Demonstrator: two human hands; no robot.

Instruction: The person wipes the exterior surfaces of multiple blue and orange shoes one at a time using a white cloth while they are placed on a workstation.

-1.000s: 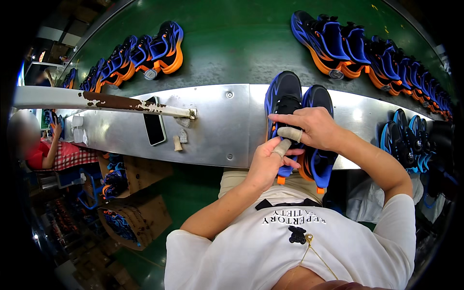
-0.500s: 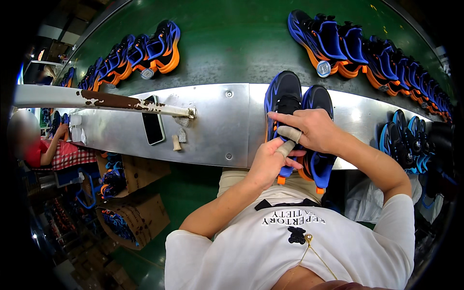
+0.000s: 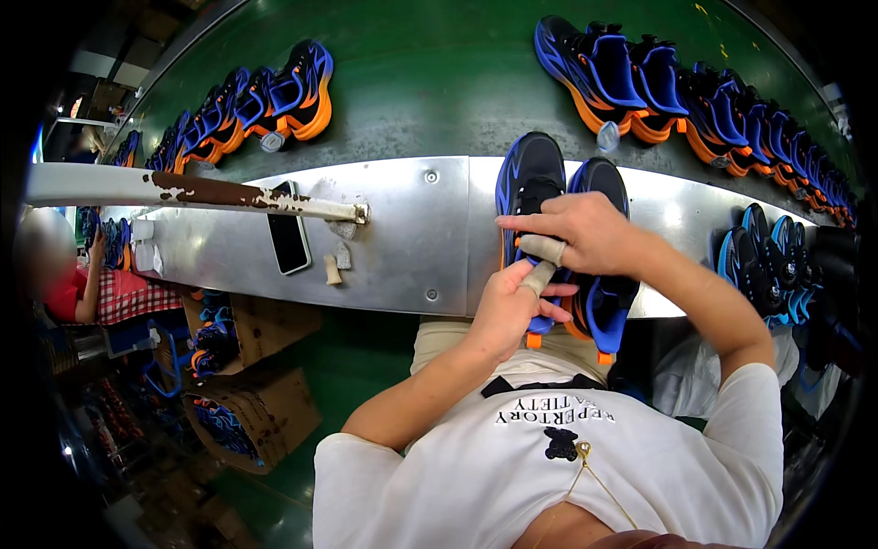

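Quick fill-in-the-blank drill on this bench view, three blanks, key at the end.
Both hands, left hand and right hand, rest on a pair of ____ and black shoes.
The phone lies on the ____ shelf.
Shoes on the belt have ____ soles.
Missing words: blue; metal; orange.

Metal worktop beside a green conveyor belt lined with finished shoes

A black phone (image 3: pixel 289 240) lies flat on the steel worktop (image 3: pixel 402 238), just under a rusty bar (image 3: pixel 201 190) that crosses its left part, with small pale scraps (image 3: pixel 333 269) beside it. On the green belt (image 3: pixel 439 82) beyond, blue-and-orange shoes stand in a row at left (image 3: pixel 265 101) and another row at right (image 3: pixel 677 87). More shoes (image 3: pixel 764 261) are stacked at the far right. Cardboard boxes (image 3: pixel 256 403) of shoes stand on the floor below left, near a seated person in red (image 3: pixel 64 284).
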